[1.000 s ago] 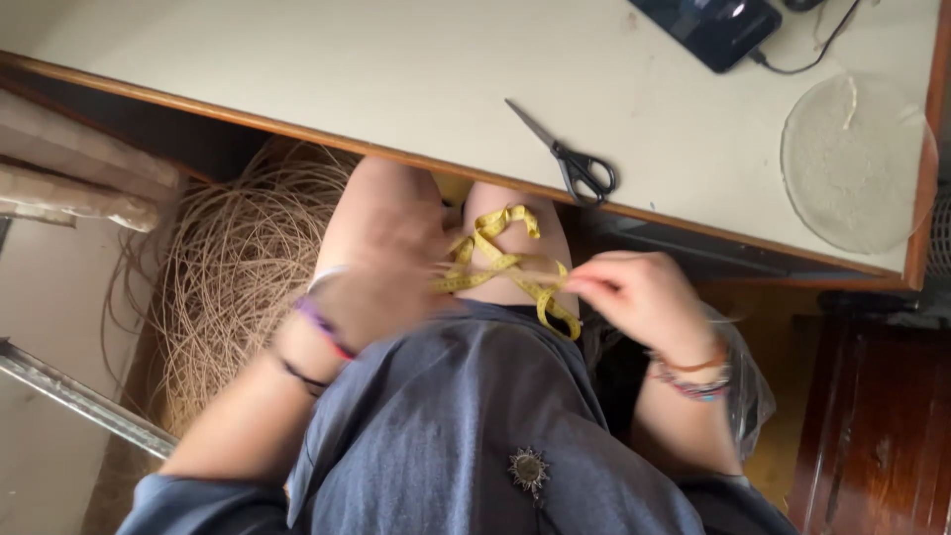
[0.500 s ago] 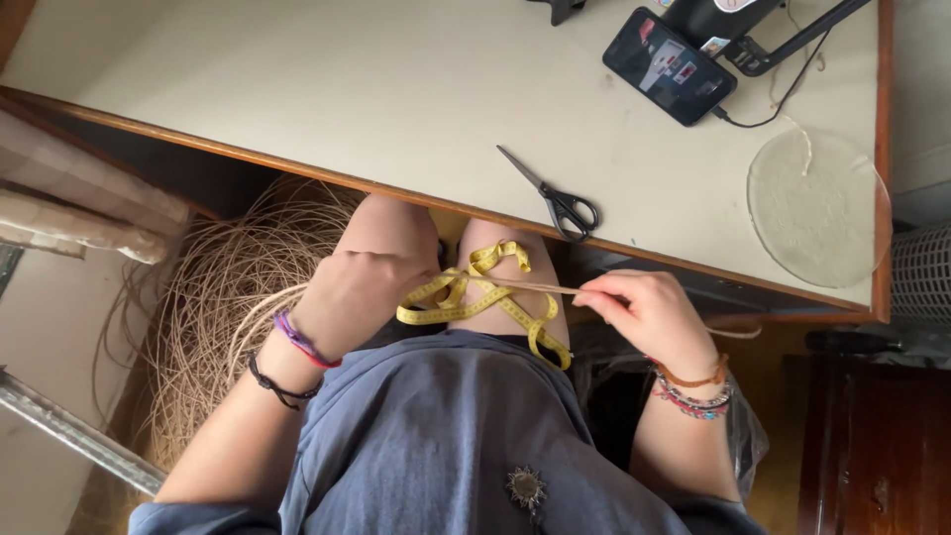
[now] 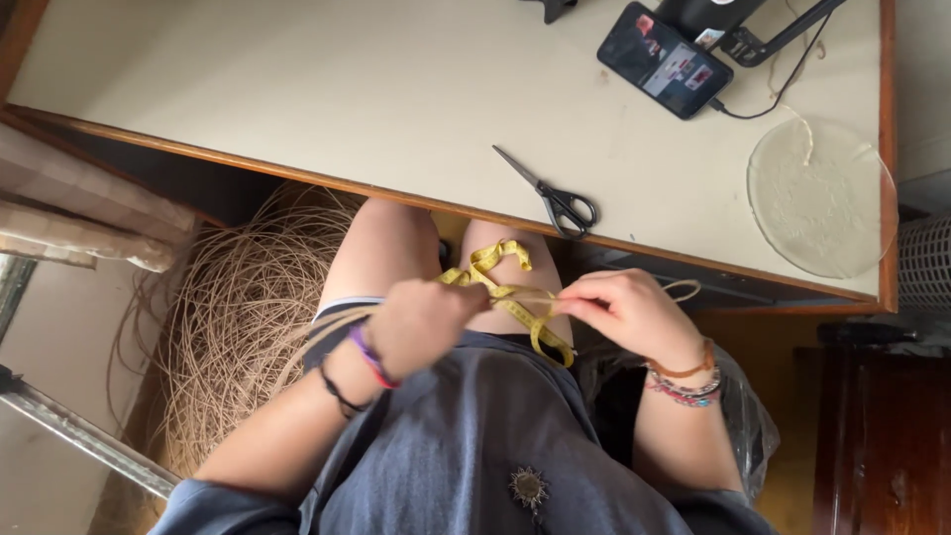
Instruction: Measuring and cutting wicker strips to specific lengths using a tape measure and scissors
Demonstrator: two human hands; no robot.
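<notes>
The left hand [image 3: 421, 322] is curled into a loose fist over the lap, its fingers closed on a thin tan cane strand [image 3: 327, 325] that runs back towards the coil of cane [image 3: 238, 317] heaped on the floor under the bench [image 3: 297, 89]. The right hand [image 3: 624, 312] sits just beside it, thumb and fingertips pinched together on the same strand, whose free end loops out past the knuckles. Between the two hands lies a yellow measuring tape [image 3: 500, 292], looped and draped over the thigh, touching both.

To do this well, I judge the strand should be kept taut and straight along the tape, with the pinch of the right hand fixed as the mark, so the cane does not spring back into its curl and spoil the reading.

On the bench, well apart from the hands, black-handled scissors [image 3: 555, 193] lie near the front edge. A dark phone [image 3: 662, 61] with a lit screen rests at the far side with a cable attached. A round, clear glass disc [image 3: 817, 198] lies at the right corner. No packages or signs show; the only markings are fine ticks on the tape, too small to make out
</notes>
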